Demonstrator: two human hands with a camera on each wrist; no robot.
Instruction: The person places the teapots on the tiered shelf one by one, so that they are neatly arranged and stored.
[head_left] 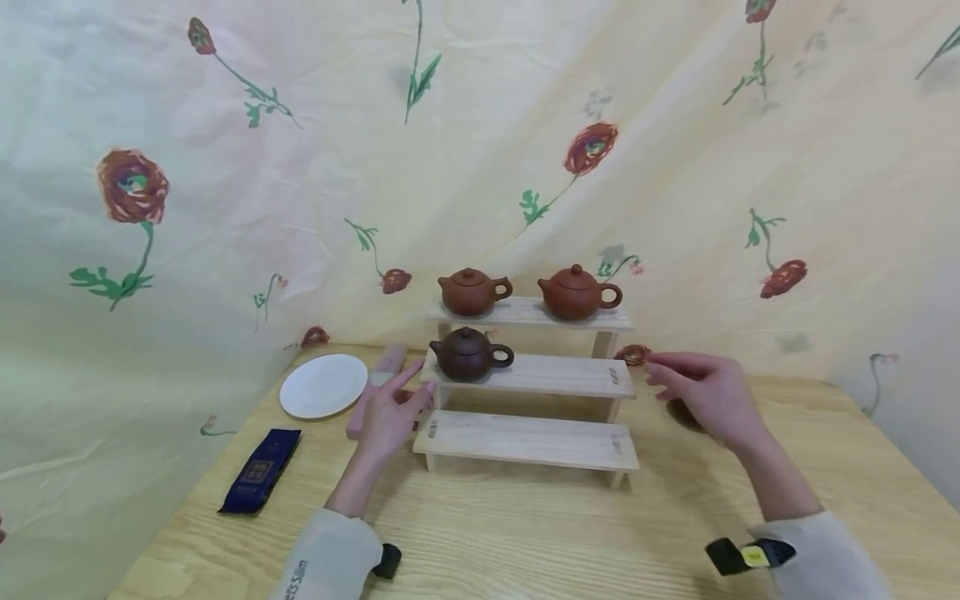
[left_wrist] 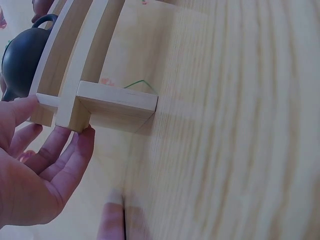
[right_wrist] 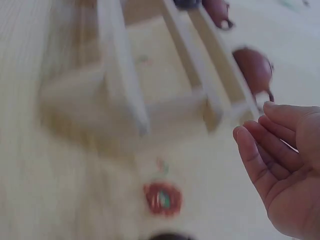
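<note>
A three-tier wooden stand (head_left: 525, 433) stands on the table. My left hand (head_left: 390, 417) is at its left end, thumb and fingertips right at the board ends (left_wrist: 70, 117), fingers fairly straight. A dark brown teapot (head_left: 465, 357) sits on the left of the middle tier. On the top tier are two reddish-brown teapots, one on the left (head_left: 468, 293) and one on the right (head_left: 573, 296). My right hand (head_left: 705, 392) hovers off the stand's right end, fingers loosely bent with nothing between them. The lowest tier's board bears nothing.
Left of the stand lie a white plate (head_left: 324, 386), a dark blue packet (head_left: 261, 471) and a pinkish long box (head_left: 360, 421), partly behind my left hand. A dark round object (head_left: 682, 414) is mostly hidden behind my right hand. A flowered cloth (head_left: 300, 183) hangs behind.
</note>
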